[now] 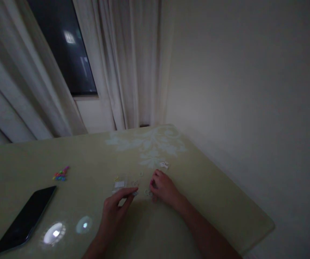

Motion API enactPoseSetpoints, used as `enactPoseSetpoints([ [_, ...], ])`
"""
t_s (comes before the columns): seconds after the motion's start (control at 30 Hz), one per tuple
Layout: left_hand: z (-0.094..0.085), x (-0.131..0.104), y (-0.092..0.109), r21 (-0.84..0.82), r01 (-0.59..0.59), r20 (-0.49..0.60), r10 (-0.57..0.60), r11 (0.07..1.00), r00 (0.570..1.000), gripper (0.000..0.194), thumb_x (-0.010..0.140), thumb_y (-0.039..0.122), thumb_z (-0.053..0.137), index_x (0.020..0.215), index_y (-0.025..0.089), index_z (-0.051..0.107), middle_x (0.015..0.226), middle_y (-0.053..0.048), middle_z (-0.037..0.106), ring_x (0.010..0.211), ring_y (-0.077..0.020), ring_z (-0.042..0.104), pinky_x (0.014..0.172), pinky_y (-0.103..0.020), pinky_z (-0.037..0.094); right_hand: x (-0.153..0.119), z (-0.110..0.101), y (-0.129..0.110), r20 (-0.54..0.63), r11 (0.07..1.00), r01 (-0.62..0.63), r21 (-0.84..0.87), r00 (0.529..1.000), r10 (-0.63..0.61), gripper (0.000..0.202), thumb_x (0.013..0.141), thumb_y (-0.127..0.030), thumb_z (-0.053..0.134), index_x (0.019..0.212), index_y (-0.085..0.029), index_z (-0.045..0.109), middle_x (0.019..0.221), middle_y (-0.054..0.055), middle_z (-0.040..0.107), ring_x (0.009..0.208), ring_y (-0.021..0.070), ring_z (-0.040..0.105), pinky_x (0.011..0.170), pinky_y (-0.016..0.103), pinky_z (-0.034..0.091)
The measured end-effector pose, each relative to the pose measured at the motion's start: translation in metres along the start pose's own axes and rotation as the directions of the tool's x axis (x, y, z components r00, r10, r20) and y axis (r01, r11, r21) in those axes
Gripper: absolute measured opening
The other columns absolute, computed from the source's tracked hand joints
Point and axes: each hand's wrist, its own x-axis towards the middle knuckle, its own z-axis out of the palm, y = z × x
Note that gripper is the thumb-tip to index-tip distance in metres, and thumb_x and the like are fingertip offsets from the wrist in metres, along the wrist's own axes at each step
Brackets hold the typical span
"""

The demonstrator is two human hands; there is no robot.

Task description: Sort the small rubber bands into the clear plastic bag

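While a pale piece is pinched in L hand, rings are left loose nr. R hand (fingertips narrowed, contents unclear), amt. done uncertain.

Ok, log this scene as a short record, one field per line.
Left hand: left hand pinching a pale piece, too small to identify
Right hand: right hand, fingertips together; any held item unclear
Between hands: small rings on the table
Beyond right hand: white pieces
Far left: phone, lying flat, screen dark
Beyond phone: colored pieces, in a cluster
Background: curtains, dark window, plain wall
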Motion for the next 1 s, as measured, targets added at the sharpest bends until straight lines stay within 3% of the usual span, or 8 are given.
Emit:
enactPoseSetpoints([
  [0.1, 0.0, 0.0, 0.0, -0.004, 0.0, -0.006, 0.0, 1.0, 1.0, 0.017, 0.091, 0.028, 0.072, 0.103, 0.033, 0.084, 0.094, 0.001, 0.085, 0.082, -0.0183, 0.082, 0.075, -0.023, 0.064, 0.002, 0.0, 0.002, -0.048, 0.999, 0.015, 0.036, 0.999, -0.013, 0.007, 0.091, -0.01, 0.064, 0.087, -0.017, 0.063, 0.101, 0.008, 0.061, 0.096, 0.0209, 0.058, 0.088, 0.033, 0.046],
  [0.27, 0.001, 0.001, 0.004, -0.051, -0.063, -0.022, 0.062, 0.997, 0.998, 0.014, 0.092, 0.029, 0.073, 0.101, 0.032, 0.084, 0.093, 0.0, 0.085, 0.083, -0.018, 0.081, 0.076, -0.023, 0.063, 0.005, -0.006, 0.002, -0.161, 0.947, -0.027, 0.32, 0.983, 0.082, 0.006, 0.093, -0.013, 0.061, 0.091, -0.019, 0.062, 0.09, 0.002, 0.059, 0.082, 0.0162, 0.055, 0.078, 0.028, 0.044],
  [0.37, 0.002, 0.002, 0.006, -0.074, -0.081, -0.034, 0.079, 0.994, 0.996, 0.013, 0.094, 0.031, 0.072, 0.097, 0.029, 0.084, 0.093, -0.003, 0.083, 0.083, -0.0193, 0.08, 0.076, -0.025, 0.063, 0.002, -0.007, -0.009, -0.073, 0.844, -0.066, 0.532, 0.99, 0.123, 0.008, 0.096, -0.026, 0.063, 0.092, -0.019, 0.064, 0.076, -0.003, 0.055, 0.069, 0.014, 0.05, 0.066, 0.026, 0.039],
  [0.47, 0.003, 0.0, 0.006, -0.063, -0.013, -0.033, 0.011, 0.998, 0.999, 0.015, 0.093, 0.034, 0.074, 0.104, 0.027, 0.082, 0.093, -0.004, 0.083, 0.079, -0.0194, 0.078, 0.073, -0.027, 0.063, -0.005, -0.006, -0.029, 0.027, 0.721, -0.074, 0.689, 0.997, 0.076, 0.022, 0.094, -0.041, 0.069, 0.093, -0.019, 0.066, 0.071, -0.004, 0.052, 0.064, 0.0129, 0.047, 0.06, 0.025, 0.035],
  [0.6, 0.002, -0.001, 0.007, -0.083, 0.005, 0.0, -0.005, 0.997, 1.0, 0.018, 0.094, 0.038, 0.072, 0.106, 0.027, 0.081, 0.093, -0.004, 0.081, 0.082, -0.02, 0.077, 0.076, -0.028, 0.062, -0.013, -0.002, -0.05, 0.043, 0.652, -0.042, 0.757, 0.999, 0.014, 0.031, 0.094, -0.05, 0.07, 0.093, -0.019, 0.068, 0.072, -0.004, 0.05, 0.065, 0.0123, 0.044, 0.06, 0.026, 0.033],
  [0.8, 0.001, 0.001, 0.012, -0.087, -0.009, 0.034, 0.012, 0.996, 0.999, 0.015, 0.096, 0.036, 0.069, 0.097, 0.026, 0.08, 0.096, -0.006, 0.079, 0.09, -0.0216, 0.075, 0.081, -0.03, 0.06, -0.012, 0.004, -0.046, 0.059, 0.567, -0.052, 0.822, 0.998, 0.006, 0.039, 0.09, -0.057, 0.074, 0.092, -0.018, 0.068, 0.073, -0.003, 0.053, 0.067, 0.0127, 0.046, 0.062, 0.027, 0.034],
  [0.9, 0.001, 0.0, 0.014, -0.063, 0.058, 0.045, -0.055, 0.996, 0.997, 0.017, 0.096, 0.037, 0.068, 0.101, 0.025, 0.078, 0.094, -0.005, 0.08, 0.085, -0.0212, 0.076, 0.078, -0.029, 0.061, -0.01, 0.002, -0.044, 0.064, 0.582, -0.066, 0.81, 0.998, 0.024, 0.036, 0.093, -0.054, 0.071, 0.092, -0.018, 0.069, 0.073, -0.003, 0.054, 0.067, 0.0128, 0.047, 0.063, 0.026, 0.035],
  [1.0, 0.0, 0.0, 0.014, -0.053, 0.097, 0.005, -0.097, 0.994, 0.995, 0.019, 0.096, 0.039, 0.068, 0.1, 0.024, 0.077, 0.091, -0.004, 0.081, 0.081, -0.0209, 0.077, 0.075, -0.029, 0.062, -0.01, -0.002, -0.042, -0.022, 0.726, -0.012, 0.688, 0.999, 0.037, 0.021, 0.093, -0.041, 0.073, 0.092, -0.019, 0.072, 0.08, -0.002, 0.057, 0.07, 0.0132, 0.05, 0.065, 0.025, 0.038],
])
